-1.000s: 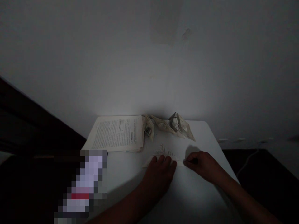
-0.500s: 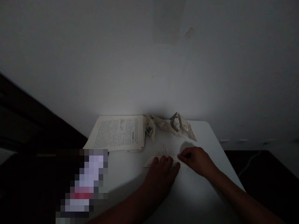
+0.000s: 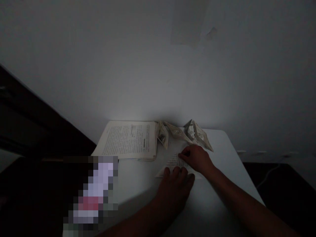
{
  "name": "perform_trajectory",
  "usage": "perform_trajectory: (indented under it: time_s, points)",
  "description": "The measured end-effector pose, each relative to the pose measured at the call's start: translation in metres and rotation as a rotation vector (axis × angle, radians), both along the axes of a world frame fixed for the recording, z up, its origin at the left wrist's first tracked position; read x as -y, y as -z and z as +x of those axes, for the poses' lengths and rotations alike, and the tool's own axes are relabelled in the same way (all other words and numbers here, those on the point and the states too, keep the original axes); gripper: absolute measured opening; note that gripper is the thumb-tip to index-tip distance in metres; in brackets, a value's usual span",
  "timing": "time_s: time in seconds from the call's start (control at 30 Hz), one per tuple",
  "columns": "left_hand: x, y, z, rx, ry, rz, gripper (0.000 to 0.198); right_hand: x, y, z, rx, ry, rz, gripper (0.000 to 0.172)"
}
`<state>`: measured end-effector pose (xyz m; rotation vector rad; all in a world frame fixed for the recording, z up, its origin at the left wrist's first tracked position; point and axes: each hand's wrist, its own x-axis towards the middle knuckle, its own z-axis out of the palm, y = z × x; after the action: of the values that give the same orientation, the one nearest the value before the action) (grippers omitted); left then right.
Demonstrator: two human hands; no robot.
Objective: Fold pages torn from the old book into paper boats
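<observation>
A folded sheet of printed paper [image 3: 173, 161], roughly triangular with its point facing the wall, lies on the white table. My left hand [image 3: 174, 189] rests on its lower edge, fingers apart and pressing it down. At the upper point of the paper, my right hand [image 3: 197, 158] has thumb and forefinger pinched together on it. The right part of the paper is partly hidden by my hands.
Several folded paper boats [image 3: 177, 132] stand along the wall side of the table [image 3: 218, 141]. Left of them lies a stack of printed sheets [image 3: 125, 140]. A blurred-out bright object [image 3: 98, 187] is at the table's left edge.
My right hand has moved from the paper's lower right corner up and left to its top point. My left hand stays on the lower edge; the whole view has shifted slightly.
</observation>
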<state>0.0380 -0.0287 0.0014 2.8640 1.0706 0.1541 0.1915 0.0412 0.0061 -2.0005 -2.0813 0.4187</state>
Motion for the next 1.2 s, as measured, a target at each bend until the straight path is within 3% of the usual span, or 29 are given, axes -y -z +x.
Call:
perform_trajectory:
  time_s: [0.17, 0.3, 0.47, 0.6, 0.77, 0.93, 1.2]
  points:
    - [0.001, 0.002, 0.000, 0.012, -0.003, -0.004, 0.036, -0.013, 0.004, -0.012, -0.018, 0.018, 0.027, 0.021]
    - [0.002, 0.002, 0.000, 0.012, -0.014, 0.003, 0.036, -0.009, 0.001, -0.013, -0.068, 0.027, 0.070, 0.024]
    - [0.006, 0.000, -0.005, 0.021, -0.021, 0.025, 0.035, 0.032, -0.011, -0.004, -0.243, -0.040, 0.135, 0.020]
    - [0.009, -0.001, -0.014, 0.102, -0.054, -0.047, 0.030, 0.070, -0.001, -0.008, -0.319, -0.161, 0.198, 0.018]
    - [0.010, 0.003, -0.037, 0.336, -0.254, -0.178, 0.024, 0.081, 0.023, -0.018, -0.149, -0.154, 0.339, 0.012]
    - [0.005, 0.002, -0.065, 0.317, -0.482, -0.243, 0.016, 0.077, 0.026, -0.019, -0.137, -0.157, 0.343, 0.010]
    - [0.007, -0.004, -0.066, 0.265, -0.549, -0.259, 0.013, 0.083, 0.027, -0.018, -0.179, -0.147, 0.353, 0.012]
